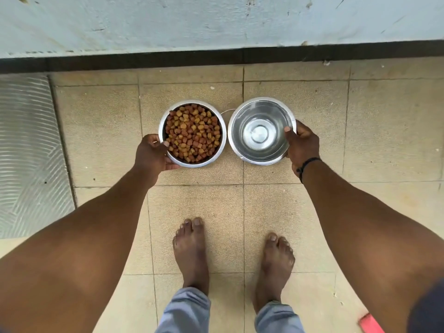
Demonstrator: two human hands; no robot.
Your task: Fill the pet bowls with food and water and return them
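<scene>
Two steel pet bowls are side by side over the tiled floor near the wall. The left bowl (pixel 222 140) is full of brown and orange kibble (pixel 193 133). My left hand (pixel 151 153) grips its near-left rim, thumb over the edge. The right bowl (pixel 262 131) holds clear water. My right hand (pixel 301 143) grips its right rim, thumb inside. I cannot tell whether the bowls rest on the floor or hang just above it.
A pale wall (pixel 216 20) with a dark skirting strip (pixel 216 56) runs across the top. A grey ribbed mat (pixel 28 152) lies at the left. My bare feet (pixel 192 251) stand on the beige tiles behind the bowls. A red object (pixel 371 324) shows at the bottom right.
</scene>
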